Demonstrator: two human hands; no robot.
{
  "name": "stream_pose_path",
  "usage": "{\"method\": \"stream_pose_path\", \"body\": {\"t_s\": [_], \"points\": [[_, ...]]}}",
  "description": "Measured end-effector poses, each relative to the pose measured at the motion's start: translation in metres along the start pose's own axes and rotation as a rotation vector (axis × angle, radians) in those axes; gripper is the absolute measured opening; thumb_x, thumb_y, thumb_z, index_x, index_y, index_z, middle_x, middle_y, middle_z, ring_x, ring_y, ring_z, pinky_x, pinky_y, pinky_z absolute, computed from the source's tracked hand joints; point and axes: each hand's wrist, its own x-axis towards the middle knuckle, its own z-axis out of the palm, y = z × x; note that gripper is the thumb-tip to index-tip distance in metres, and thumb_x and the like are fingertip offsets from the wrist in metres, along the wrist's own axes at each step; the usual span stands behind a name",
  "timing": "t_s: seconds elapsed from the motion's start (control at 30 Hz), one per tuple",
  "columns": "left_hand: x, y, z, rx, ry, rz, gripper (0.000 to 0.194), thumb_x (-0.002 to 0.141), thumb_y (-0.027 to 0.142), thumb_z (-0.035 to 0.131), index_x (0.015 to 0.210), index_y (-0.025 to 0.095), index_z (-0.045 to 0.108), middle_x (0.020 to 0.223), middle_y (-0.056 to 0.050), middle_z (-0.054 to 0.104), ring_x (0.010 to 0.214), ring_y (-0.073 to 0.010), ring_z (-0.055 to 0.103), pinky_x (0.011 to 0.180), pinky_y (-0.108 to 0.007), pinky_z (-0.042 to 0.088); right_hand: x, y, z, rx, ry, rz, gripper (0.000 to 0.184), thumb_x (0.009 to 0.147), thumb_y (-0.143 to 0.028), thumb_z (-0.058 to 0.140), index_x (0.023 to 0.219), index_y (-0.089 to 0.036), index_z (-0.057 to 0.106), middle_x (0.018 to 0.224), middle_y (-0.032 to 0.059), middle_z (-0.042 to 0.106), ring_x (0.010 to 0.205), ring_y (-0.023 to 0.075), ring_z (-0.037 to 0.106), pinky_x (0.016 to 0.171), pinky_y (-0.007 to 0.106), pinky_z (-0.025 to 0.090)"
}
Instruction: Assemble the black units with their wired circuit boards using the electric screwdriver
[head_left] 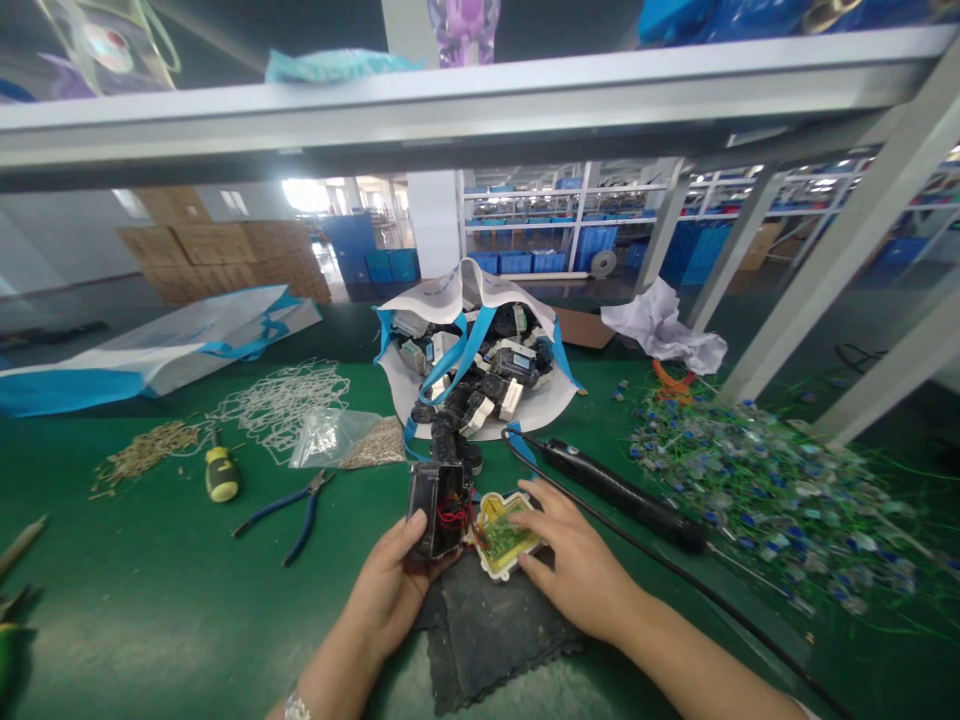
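My left hand [397,580] is closed around a black plastic housing [429,510], whose open side shows red wires. Those wires run across to a white cover [493,570] that carries a green and yellow circuit board [506,532]. My right hand [574,560] has its fingers on the cover's right edge and over the board. A dark cloth [499,640] lies beneath both parts on the green table. Just beyond them, a white and blue bag [536,405] lies with its mouth toward me, full of black and white devices [517,360].
Right of the bag lies a black electric screwdriver [622,490] with its cable, beside a heap of green-wired parts [772,500]. Pliers [307,515], a yellow screwdriver [222,475], screws [146,450], a plastic pouch [322,440] and white wires [289,400] lie left. A shelf beam [480,105] spans overhead.
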Motion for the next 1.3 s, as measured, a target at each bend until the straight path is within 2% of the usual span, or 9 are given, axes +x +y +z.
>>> {"method": "stream_pose_path", "body": {"t_s": [0.1, 0.2, 0.37, 0.57, 0.7, 0.8, 0.93, 1.13, 1.3], "points": [[0.0006, 0.0001, 0.0009, -0.019, 0.038, -0.008, 0.02, 0.077, 0.022, 0.056, 0.092, 0.011, 0.062, 0.09, -0.01, 0.066, 0.083, -0.0199, 0.06, 0.077, -0.035, 0.049, 0.0013, -0.0001, -0.0042, -0.072, -0.075, -0.105, 0.016, 0.074, -0.018, 0.06, 0.088, -0.022, 0.065, 0.12, 0.0057, 0.048, 0.117, 0.0268, 0.033, 0.1, 0.046, 0.023], [0.0007, 0.0006, 0.0024, -0.027, 0.04, -0.012, 0.021, 0.078, 0.022, 0.055, 0.092, 0.009, 0.062, 0.089, -0.011, 0.066, 0.083, -0.0207, 0.061, 0.078, -0.036, 0.049, 0.0032, -0.0012, -0.0062, -0.062, -0.077, -0.187, 0.008, 0.075, -0.017, 0.06, 0.079, -0.022, 0.066, 0.11, 0.0043, 0.054, 0.11, 0.0241, 0.04, 0.096, 0.043, 0.029], [-0.0006, 0.0012, 0.0041, -0.017, 0.04, -0.017, 0.022, 0.078, 0.023, 0.055, 0.092, 0.009, 0.062, 0.089, -0.011, 0.066, 0.082, -0.0206, 0.061, 0.076, -0.035, 0.049, 0.0043, -0.002, -0.0058, -0.033, -0.056, -0.217, 0.008, 0.074, -0.013, 0.062, 0.076, -0.02, 0.063, 0.1, 0.0041, 0.056, 0.103, 0.0218, 0.043, 0.091, 0.039, 0.034], [-0.0009, 0.0005, 0.0044, -0.002, 0.006, -0.002, 0.025, 0.076, 0.026, 0.057, 0.094, 0.01, 0.063, 0.091, -0.011, 0.066, 0.084, -0.0204, 0.06, 0.076, -0.033, 0.049, 0.0029, -0.0045, -0.0052, -0.136, -0.053, -0.266, 0.007, 0.073, -0.014, 0.064, 0.076, -0.02, 0.062, 0.1, 0.0048, 0.054, 0.101, 0.023, 0.042, 0.089, 0.04, 0.033], [-0.0011, 0.0006, 0.0047, 0.003, 0.014, -0.001, 0.025, 0.076, 0.026, 0.058, 0.094, 0.01, 0.063, 0.09, -0.01, 0.066, 0.083, -0.0202, 0.06, 0.076, -0.034, 0.049, 0.0023, -0.007, -0.0033, -0.21, -0.032, -0.3, 0.007, 0.077, -0.015, 0.06, 0.071, -0.018, 0.059, 0.09, 0.0051, 0.053, 0.091, 0.0214, 0.044, 0.084, 0.039, 0.033], [-0.0013, 0.0011, 0.005, 0.009, 0.02, -0.005, 0.024, 0.076, 0.026, 0.057, 0.093, 0.01, 0.063, 0.089, -0.01, 0.066, 0.082, -0.0202, 0.06, 0.075, -0.034, 0.049, 0.0019, -0.0068, -0.0016, -0.207, -0.024, -0.276, 0.009, 0.076, -0.013, 0.061, 0.069, -0.017, 0.056, 0.08, 0.0038, 0.051, 0.08, 0.019, 0.044, 0.075, 0.035, 0.035], [-0.0008, 0.001, 0.0049, 0.013, 0.018, -0.004, 0.023, 0.075, 0.026, 0.058, 0.091, 0.01, 0.064, 0.087, -0.01, 0.067, 0.08, -0.02, 0.06, 0.075, -0.033, 0.049, 0.0018, -0.0061, -0.0013, -0.095, -0.008, -0.219, 0.014, 0.071, -0.01, 0.064, 0.067, -0.017, 0.053, 0.076, 0.0022, 0.05, 0.078, 0.0179, 0.045, 0.071, 0.031, 0.036], [-0.0007, 0.0004, 0.0027, 0.042, 0.01, 0.022, 0.024, 0.074, 0.027, 0.06, 0.09, 0.01, 0.064, 0.088, -0.009, 0.066, 0.081, -0.0202, 0.06, 0.075, -0.034, 0.049, 0.0022, -0.0083, -0.0035, 0.135, 0.029, -0.078, 0.011, 0.08, -0.011, 0.047, 0.071, -0.018, 0.047, 0.074, 0.0014, 0.05, 0.074, 0.0168, 0.047, 0.068, 0.029, 0.036], [0.0002, 0.0037, 0.0001, 0.104, -0.025, 0.052, 0.027, 0.07, 0.03, 0.064, 0.09, 0.012, 0.065, 0.09, -0.008, 0.066, 0.079, -0.0185, 0.059, 0.073, -0.03, 0.048, 0.0045, -0.0062, -0.0059, 0.16, 0.085, 0.053, 0.009, 0.082, -0.016, 0.042, 0.073, -0.018, 0.045, 0.07, 0.0006, 0.051, 0.067, 0.0162, 0.048, 0.062, 0.027, 0.036]]}}
